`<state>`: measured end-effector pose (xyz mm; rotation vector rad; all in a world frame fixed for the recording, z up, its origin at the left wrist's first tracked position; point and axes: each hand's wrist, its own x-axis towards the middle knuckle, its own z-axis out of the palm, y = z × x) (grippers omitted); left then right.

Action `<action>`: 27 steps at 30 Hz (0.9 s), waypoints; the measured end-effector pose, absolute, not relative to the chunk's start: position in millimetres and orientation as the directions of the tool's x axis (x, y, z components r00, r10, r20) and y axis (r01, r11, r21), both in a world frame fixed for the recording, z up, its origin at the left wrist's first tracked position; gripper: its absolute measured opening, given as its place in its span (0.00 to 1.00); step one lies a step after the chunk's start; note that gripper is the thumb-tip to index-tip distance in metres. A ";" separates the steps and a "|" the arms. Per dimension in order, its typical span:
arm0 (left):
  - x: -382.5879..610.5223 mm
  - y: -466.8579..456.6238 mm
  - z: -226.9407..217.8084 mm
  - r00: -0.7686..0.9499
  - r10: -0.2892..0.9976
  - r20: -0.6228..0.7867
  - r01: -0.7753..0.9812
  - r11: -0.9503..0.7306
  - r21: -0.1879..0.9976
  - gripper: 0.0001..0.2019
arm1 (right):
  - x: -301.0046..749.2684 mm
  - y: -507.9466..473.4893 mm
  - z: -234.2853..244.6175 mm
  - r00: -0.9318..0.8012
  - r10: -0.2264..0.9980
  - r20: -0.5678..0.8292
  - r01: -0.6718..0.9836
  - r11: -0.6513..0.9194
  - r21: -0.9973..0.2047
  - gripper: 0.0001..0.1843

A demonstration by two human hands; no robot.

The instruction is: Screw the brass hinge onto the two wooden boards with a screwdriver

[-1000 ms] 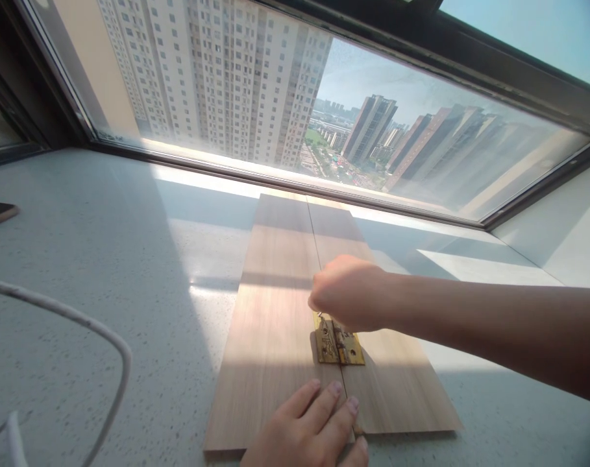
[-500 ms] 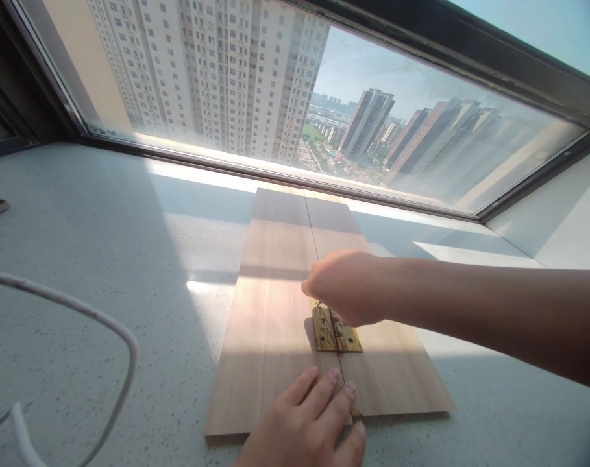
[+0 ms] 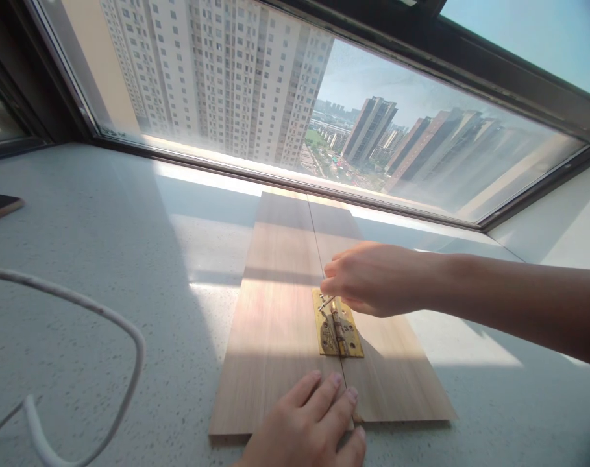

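Observation:
Two pale wooden boards, a left board and a right board, lie side by side with a thin seam between them. Across that seam lies a brass hinge with several holes and dark marks. Small screws stand near the top of its left leaf. My right hand is closed over the hinge's upper end, pinching a slim metal rod whose tip is at a screw; most of the rod is hidden. My left hand rests flat on the left board's near end, fingers stretched toward the seam.
The boards lie on a speckled white sill. A white cable curls at the left, and a dark flat object lies at the far left. A dark-framed window rises behind the boards.
My right hand has lifted slightly and moved to the right, uncovering more of the hinge, the screws and the slim rod. My left hand stays on the board. The view has shifted a little.

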<state>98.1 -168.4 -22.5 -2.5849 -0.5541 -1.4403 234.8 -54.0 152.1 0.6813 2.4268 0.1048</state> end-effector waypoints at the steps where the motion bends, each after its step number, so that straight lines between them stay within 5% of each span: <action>1: 98.2 -168.4 -23.0 0.474 0.251 0.844 0.378 -0.924 0.062 0.06 | 234.7 -53.2 151.4 -0.677 0.504 -0.537 0.462 0.858 0.223 0.04; 11: 99.9 -165.8 -29.1 0.459 0.225 0.859 0.393 -0.919 0.030 0.03 | 217.1 -47.0 140.3 -0.549 0.595 -0.587 0.561 0.783 0.269 0.06; 19: 106.1 -162.6 -18.5 0.278 0.327 0.903 0.323 -0.917 0.233 0.11 | 185.9 -53.0 136.3 -0.218 0.840 -0.497 0.862 0.404 0.306 0.12; 22: 88.3 -144.4 7.8 0.365 0.419 0.832 0.177 -0.908 0.380 0.20 | 193.7 -59.9 131.2 -0.230 0.904 -0.360 0.934 0.309 0.180 0.25; 24: 72.3 -125.5 26.1 0.479 0.628 0.613 0.262 -0.769 0.583 0.24 | 201.8 -64.2 129.3 -0.214 0.932 -0.292 0.973 0.231 0.025 0.32; 27: 58.0 -96.4 42.7 0.514 0.782 0.352 0.443 -0.593 0.672 0.13 | 211.9 -68.9 128.8 -0.236 0.951 -0.201 0.962 0.199 -0.187 0.38</action>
